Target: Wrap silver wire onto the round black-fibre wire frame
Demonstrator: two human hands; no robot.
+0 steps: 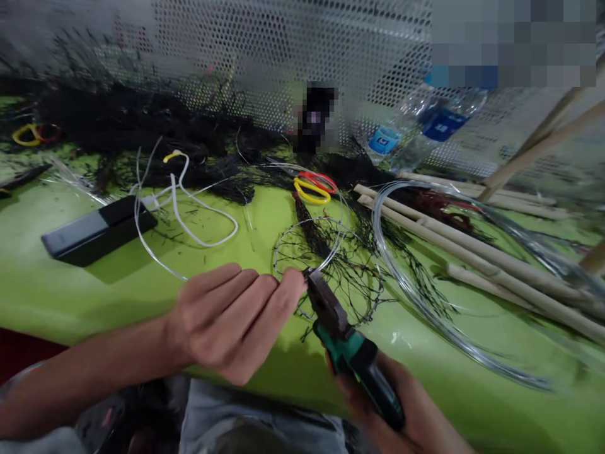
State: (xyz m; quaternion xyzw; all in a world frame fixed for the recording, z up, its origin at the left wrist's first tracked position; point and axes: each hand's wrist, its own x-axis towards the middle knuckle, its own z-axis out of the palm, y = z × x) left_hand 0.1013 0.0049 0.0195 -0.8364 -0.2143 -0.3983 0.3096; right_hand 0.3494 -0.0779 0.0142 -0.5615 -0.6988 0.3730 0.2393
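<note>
My left hand (pixel 236 315) is closed in a pinch on a thin silvery wire (pixel 154 255), which comes out at the left of my fist. My right hand (pixel 411 397) grips a pair of pliers (pixel 347 347) with green and black handles. The dark jaws touch the wire right beside my left fingertips; how far they are closed is hard to make out. Just beyond the jaws lies a wire ring with black netting (pixel 340 265) spread about it. Part of the wire is hidden behind my fingers.
Scissors (pixel 312 188) with red and yellow handles lie behind the netting. A wire coil (pixel 392 258) and wooden sticks (pixel 472 252) are at right, bottles (pixel 385 142) behind. A black box (pixel 99 230) with a white cable sits left on the green table (pixel 42 296).
</note>
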